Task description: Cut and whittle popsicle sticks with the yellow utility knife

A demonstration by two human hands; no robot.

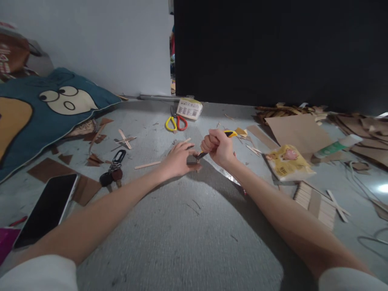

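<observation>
My right hand [218, 147] is a fist around a yellow and black utility knife [230, 133]. The knife's dark front end points down and left, to the fingertips of my left hand [179, 159]. That left hand rests low on the grey surface, thumb and fingers closed around something small that I cannot make out, where the knife tip meets it. A wooden craft stick [147, 165] lies beside the left hand, and the end of another stick [188, 140] shows just behind its fingers.
Behind the hands lie scissors [176, 123] and a white packet [189, 109]. At left are keys [111, 177], a phone [47, 210] and a blue cushion [57, 109]. At right sit a yellow packet [287, 161], a glue stick [338, 146], cardboard [298, 129] and bundled craft sticks [315, 205].
</observation>
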